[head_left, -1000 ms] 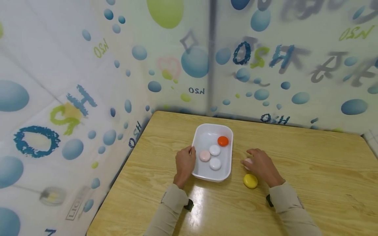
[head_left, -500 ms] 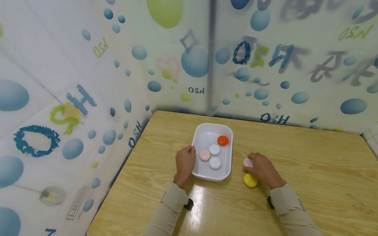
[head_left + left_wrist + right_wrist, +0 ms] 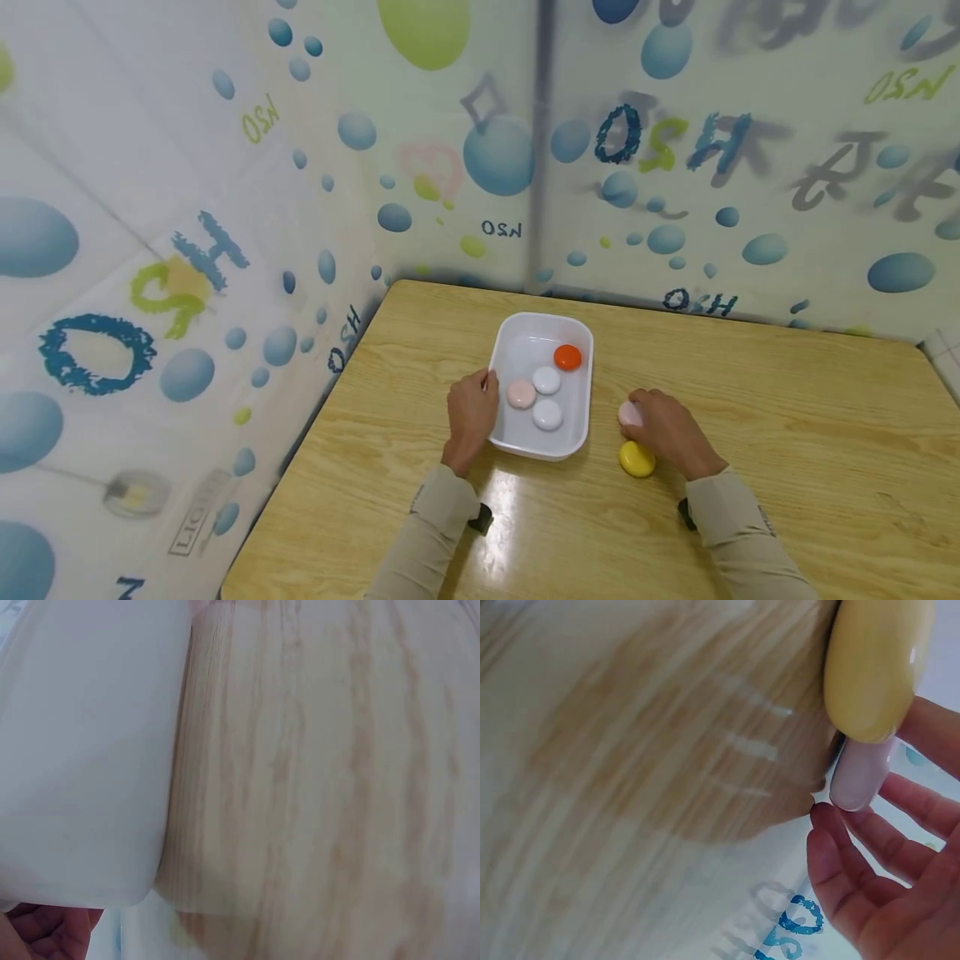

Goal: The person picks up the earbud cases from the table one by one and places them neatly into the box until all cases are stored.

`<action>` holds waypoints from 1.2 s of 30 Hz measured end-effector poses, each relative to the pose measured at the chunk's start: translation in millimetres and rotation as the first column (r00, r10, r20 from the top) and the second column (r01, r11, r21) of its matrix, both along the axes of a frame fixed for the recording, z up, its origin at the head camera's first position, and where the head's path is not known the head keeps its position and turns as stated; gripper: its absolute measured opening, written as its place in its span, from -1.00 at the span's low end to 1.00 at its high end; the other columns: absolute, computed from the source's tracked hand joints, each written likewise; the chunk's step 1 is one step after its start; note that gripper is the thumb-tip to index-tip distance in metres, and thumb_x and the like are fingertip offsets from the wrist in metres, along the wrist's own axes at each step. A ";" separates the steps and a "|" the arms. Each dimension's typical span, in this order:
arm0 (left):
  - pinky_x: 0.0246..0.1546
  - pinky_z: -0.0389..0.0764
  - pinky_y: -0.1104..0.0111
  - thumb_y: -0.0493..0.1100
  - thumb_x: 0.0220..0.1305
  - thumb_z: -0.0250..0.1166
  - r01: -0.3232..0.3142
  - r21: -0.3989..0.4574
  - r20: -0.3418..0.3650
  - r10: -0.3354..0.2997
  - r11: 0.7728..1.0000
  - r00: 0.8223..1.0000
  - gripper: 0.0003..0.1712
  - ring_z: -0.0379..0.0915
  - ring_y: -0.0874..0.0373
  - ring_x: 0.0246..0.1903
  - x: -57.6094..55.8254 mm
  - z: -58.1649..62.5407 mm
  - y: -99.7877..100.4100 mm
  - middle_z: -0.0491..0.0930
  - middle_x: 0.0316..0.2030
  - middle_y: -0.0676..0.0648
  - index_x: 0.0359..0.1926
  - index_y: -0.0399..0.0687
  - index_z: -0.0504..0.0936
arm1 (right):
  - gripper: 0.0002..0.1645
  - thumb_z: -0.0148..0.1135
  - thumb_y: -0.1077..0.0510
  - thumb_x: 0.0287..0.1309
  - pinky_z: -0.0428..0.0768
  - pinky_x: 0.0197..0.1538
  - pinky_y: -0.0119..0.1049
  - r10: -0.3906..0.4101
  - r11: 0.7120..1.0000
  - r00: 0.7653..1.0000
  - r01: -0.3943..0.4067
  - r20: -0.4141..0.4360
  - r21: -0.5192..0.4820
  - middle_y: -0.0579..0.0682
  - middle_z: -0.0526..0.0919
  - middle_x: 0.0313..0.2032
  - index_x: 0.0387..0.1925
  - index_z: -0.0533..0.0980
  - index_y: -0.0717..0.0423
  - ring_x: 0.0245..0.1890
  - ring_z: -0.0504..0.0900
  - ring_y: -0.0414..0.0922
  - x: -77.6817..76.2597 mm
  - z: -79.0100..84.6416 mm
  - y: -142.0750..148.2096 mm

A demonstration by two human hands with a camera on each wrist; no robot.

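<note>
Right of centre in the head frame, a tray (image 3: 517,354) on the table (image 3: 825,450), its left wall gripped by the left hand (image 3: 471,412). Inside, an orange disc (image 3: 567,357) at upper right, an upper white disc (image 3: 547,380) below it, a lower white disc (image 3: 547,414) nearest the tray's bottom edge, and a paler pink disc (image 3: 521,394) to their left. Farther right in the frame, a pink disc (image 3: 628,414) pinched between thumb and fingers of the right hand (image 3: 670,429); whether lifted or resting, cannot tell. Just below, a yellow disc (image 3: 637,459) on the table. In the right wrist frame, yellow at upper right, partly covering the pink, with fingertips against its lower end. Across the upper head frame, a wall (image 3: 465,267) patterned with blue bubbles.
</note>
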State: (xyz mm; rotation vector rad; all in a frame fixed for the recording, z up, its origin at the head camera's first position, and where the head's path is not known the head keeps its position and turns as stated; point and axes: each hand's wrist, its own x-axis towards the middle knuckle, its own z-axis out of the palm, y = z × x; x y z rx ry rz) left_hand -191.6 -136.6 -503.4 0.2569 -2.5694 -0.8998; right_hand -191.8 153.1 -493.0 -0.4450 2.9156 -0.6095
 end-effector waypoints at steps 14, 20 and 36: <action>-0.67 0.34 0.32 -0.09 0.20 0.09 -0.004 0.016 0.006 0.004 1.000 1.000 -0.72 0.30 0.15 -0.68 1.1 1.6 1.0 0.47 -0.70 0.01 -0.61 -0.01 0.56 | -0.51 0.17 0.03 0.08 0.44 -0.10 0.04 -0.005 0.997 0.994 -0.005 -0.109 -0.083 0.23 0.48 -0.11 -0.01 0.41 0.24 -0.20 0.46 0.07 -1.3 14.9 -8.0; -0.67 0.36 0.31 -0.09 0.21 0.09 -0.004 0.010 0.004 0.004 1.000 1.000 -0.72 0.32 0.15 -0.68 0.8 1.0 0.8 0.50 -0.67 0.00 -0.58 -0.02 0.59 | -0.54 0.17 0.01 0.08 0.41 -0.03 0.03 -0.016 0.987 0.990 -0.006 -0.138 -0.161 0.16 0.48 -0.10 -0.03 0.43 0.20 -0.13 0.45 0.05 -5.5 27.8 -18.1; -0.66 0.38 0.28 -0.09 0.20 0.10 -0.008 0.005 -0.008 0.008 1.000 1.000 -0.71 0.35 0.14 -0.68 0.6 0.5 0.3 0.52 -0.67 -0.02 -0.61 -0.02 0.58 | -0.40 0.27 -0.02 -0.01 0.43 -0.02 -0.05 -0.006 0.966 0.995 -0.019 -0.096 -0.260 0.11 0.42 0.00 0.06 0.40 0.15 -0.06 0.41 0.02 -9.4 52.4 -46.6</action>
